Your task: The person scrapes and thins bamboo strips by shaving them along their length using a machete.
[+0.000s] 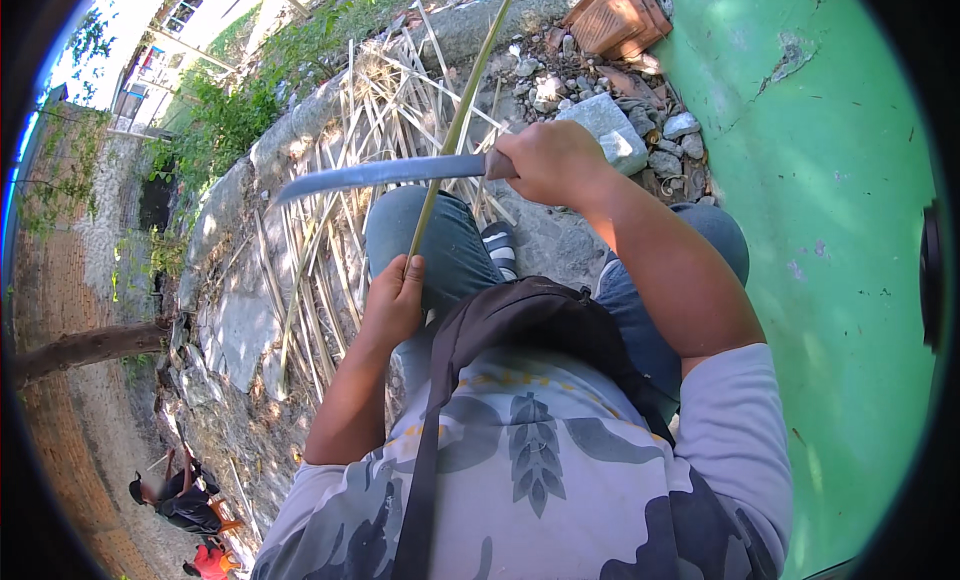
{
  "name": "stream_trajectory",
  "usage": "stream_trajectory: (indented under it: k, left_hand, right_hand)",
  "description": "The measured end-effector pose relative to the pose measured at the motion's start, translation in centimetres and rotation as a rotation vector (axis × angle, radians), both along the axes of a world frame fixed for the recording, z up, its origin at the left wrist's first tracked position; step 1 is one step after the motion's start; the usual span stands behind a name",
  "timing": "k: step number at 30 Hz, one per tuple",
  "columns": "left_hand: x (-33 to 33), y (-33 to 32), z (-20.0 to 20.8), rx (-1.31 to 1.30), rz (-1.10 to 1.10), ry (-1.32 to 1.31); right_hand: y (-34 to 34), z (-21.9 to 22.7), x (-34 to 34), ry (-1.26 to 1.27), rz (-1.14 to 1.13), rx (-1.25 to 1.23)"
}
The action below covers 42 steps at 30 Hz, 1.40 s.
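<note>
My right hand is closed around the short brown handle of a machete. Its long grey blade points left and crosses a long green plant strip above my left knee. Whether blade and strip touch, I cannot tell. My left hand grips the strip's lower end, thumb upward along it. From there the strip slants up and away, narrowing toward the top of the view. Beneath, many pale cut strips lie loosely piled on the ground beside my left leg.
A green wall rises close on my right. Ahead lie a pale concrete block, broken stones and stacked orange tiles. Stones edge the ground. A trunk stands left; two people are at the lower left.
</note>
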<state>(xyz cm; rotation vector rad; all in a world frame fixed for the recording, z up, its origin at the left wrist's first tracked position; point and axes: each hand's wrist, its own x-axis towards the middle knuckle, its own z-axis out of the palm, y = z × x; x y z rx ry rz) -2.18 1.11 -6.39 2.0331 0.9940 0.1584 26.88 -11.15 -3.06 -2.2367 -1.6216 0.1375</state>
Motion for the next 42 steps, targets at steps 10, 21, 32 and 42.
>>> stream_trajectory:
  k: [10,21,32,42]
  left_hand:
    - [-0.3,1.3,-0.2,-0.269,-0.057,-0.059]
    - [0.4,1.7,0.2,-0.223,-0.084,-0.02]
    - [0.5,1.6,0.4,-0.259,-0.048,-0.004]
    - [1.2,1.2,2.1,-0.394,0.004,-0.04]
  right_hand:
    - [0.0,-2.4,0.9,0.076,-0.081,0.033]
    - [0.7,-3.6,1.1,0.006,0.01,0.022]
    - [1.0,-3.5,-0.2,-0.03,0.094,0.058]
    - [1.2,-2.9,-0.4,0.005,0.017,0.002]
